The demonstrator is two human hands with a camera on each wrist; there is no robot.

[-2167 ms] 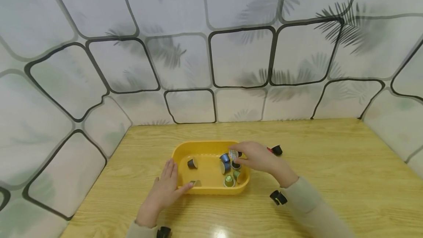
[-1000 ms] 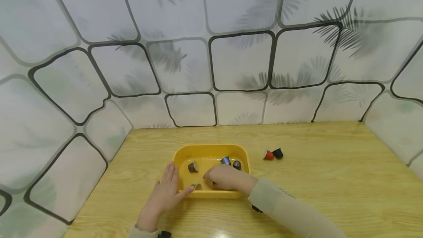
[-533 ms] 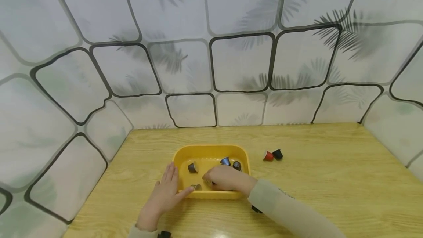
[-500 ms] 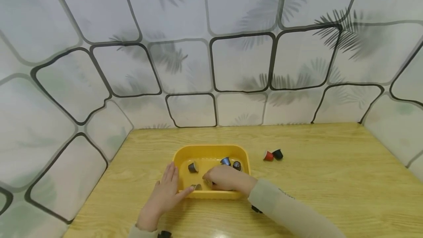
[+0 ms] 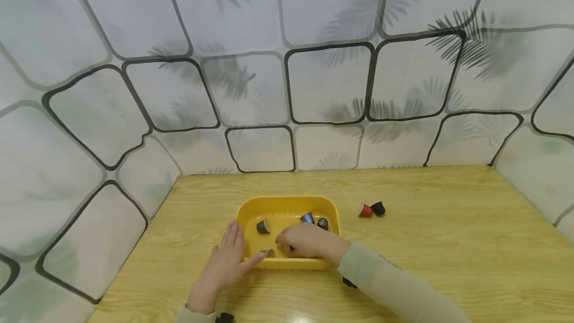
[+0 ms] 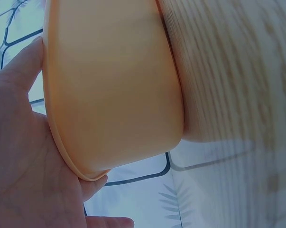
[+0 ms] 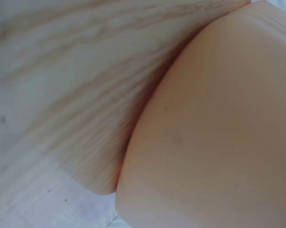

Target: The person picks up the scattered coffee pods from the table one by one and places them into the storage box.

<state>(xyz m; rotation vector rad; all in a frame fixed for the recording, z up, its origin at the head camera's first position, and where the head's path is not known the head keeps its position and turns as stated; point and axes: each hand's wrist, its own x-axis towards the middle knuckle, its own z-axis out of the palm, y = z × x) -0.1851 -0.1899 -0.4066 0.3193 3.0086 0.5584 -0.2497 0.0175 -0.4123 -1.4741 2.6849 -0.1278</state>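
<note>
A yellow plastic tray (image 5: 287, 202) stands on the wooden table, with several coffee capsules inside. My left hand (image 5: 224, 258) rests on its left end, fingers straight along the rim and thumb over the front rim by a pale-lidded capsule (image 5: 268, 253). The left wrist view shows this hand (image 6: 33, 156) against the tray wall (image 6: 109, 85). My right hand (image 5: 309, 241) reaches down into the tray, its curled fingers pinching a capsule (image 5: 286, 248) with a beige lid, partly hidden. Behind it lie a blue capsule (image 5: 307, 218) and a dark capsule (image 5: 323, 223); a grey-brown capsule (image 5: 262, 227) lies left.
On the table right of the tray, a red capsule (image 5: 365, 210) and a black capsule (image 5: 378, 208) lie side by side. The right wrist view shows only the tray's outer wall (image 7: 214, 123) and the table (image 7: 76, 95). A patterned backdrop (image 5: 327, 143) encloses the back and sides.
My right hand has moved from the tray's right end, where it held a capsule, to its front middle, then stays nearly still. My left hand keeps its place on the rim.
</note>
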